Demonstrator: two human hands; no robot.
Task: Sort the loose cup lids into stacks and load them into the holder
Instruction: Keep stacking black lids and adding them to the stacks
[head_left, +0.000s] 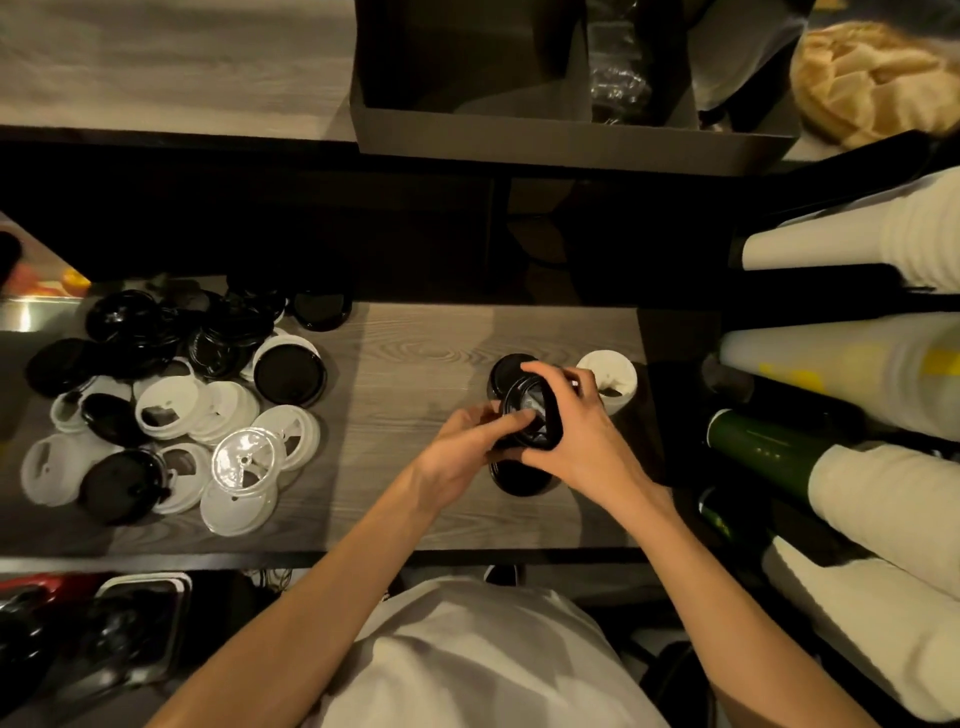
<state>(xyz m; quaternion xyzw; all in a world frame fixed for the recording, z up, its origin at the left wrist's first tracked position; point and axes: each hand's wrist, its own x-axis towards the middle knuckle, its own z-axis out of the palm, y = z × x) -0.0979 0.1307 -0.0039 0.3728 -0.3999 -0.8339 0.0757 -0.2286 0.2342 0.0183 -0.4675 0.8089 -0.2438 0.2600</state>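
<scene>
Forearms, bare, reaching in from the bottom edge over a pale shirt; they meet above the wooden counter. Black lids: a small stack held tilted between both hands, just over a black stack standing on the counter, apparently being squared so the rims nest before it is set down. Right hand: fingers curled over the far rim, clamped on the held lids. Left hand: fingertips pinching the near rim, steadying it. Second black stack: just behind the hands, partly hidden. White stack: beside it to the right, colours kept apart, likely the sorted side. Loose pile: well apart at the counter's left, black, white and clear lids mixed and overlapping, not yet sorted. Holder: dark compartmented box on the upper shelf; what it contains cannot be told. Cup sleeves: lying sideways in a rack at right.
</scene>
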